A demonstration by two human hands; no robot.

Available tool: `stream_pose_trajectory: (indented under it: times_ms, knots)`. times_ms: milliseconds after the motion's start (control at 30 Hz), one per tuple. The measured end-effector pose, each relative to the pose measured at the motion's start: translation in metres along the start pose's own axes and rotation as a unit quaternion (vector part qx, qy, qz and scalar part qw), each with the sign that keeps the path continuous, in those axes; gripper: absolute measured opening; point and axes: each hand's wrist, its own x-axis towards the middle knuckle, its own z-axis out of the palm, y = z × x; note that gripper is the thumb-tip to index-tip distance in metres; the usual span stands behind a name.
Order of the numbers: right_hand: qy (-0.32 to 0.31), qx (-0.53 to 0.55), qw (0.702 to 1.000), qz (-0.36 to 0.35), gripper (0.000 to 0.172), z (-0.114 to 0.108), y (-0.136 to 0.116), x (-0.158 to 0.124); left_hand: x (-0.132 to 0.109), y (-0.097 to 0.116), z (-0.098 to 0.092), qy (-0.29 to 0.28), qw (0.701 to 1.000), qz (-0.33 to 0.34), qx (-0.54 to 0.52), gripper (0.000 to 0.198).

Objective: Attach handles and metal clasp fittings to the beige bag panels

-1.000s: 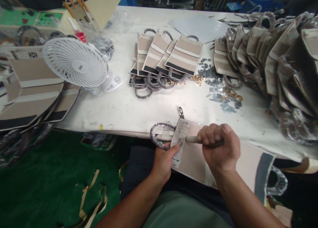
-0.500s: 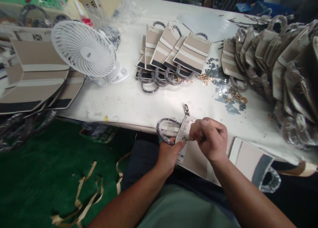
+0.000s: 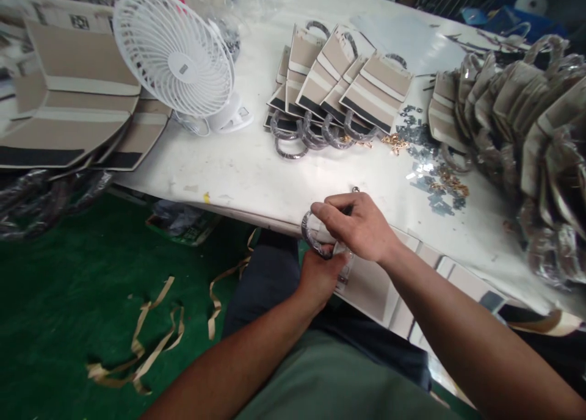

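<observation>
So your right hand (image 3: pixel 352 221) just moved toward 10 o'clock. 1 second ago it had a pale-handled tool aimed at the little metal plate on the bag panel (image 3: pixel 370 286); now it's bunched over that end, fingers bent in, tips right by the plastic-wrapped handle (image 3: pixel 309 239). Something dark shows in the curl, but I can't tell if that's the tool or what you're pinching, if anything. Your left hand (image 3: pixel 323 279) hasn't let go: thumb on top, fingers underneath, pinching the end of the bag panel.

The bag panel itself sits across your lap at the table (image 3: pixel 265 182) edge, running from your hands out toward 4 o'clock. The metal tab (image 3: pixel 356 189) past its end is mostly behind your right hand now and the metal plate is covered, so no way to say if it's seated. My read: you're working the hardware at the handle end, with the left as your clamp.

Around you: fanned-out bag pieces (image 3: pixel 375 90) at 12 o'clock, loose metal fittings (image 3: pixel 442 194) at 2 o'clock, white fan (image 3: pixel 183 69) at 11 o'clock.
</observation>
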Motion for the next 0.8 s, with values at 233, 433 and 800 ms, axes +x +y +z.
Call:
stream_pose_trajectory:
  times_ms: [233,433,800]
  knots:
    - [-0.062,0.007,0.998,0.007,0.048,-0.008,0.008,-0.007,0.000,-0.003,-0.001,-0.010,1.000,-0.009,-0.026,0.015]
    - [0.199,0.238,0.931,-0.193,0.049,-0.020,0.023,-0.044,0.001,-0.005,-0.004,-0.043,0.996,-0.074,-0.010,0.025]
    - [0.225,0.247,0.914,-0.231,0.050,-0.006,0.047,-0.053,0.002,-0.006,-0.004,-0.019,0.998,-0.050,0.022,0.025]
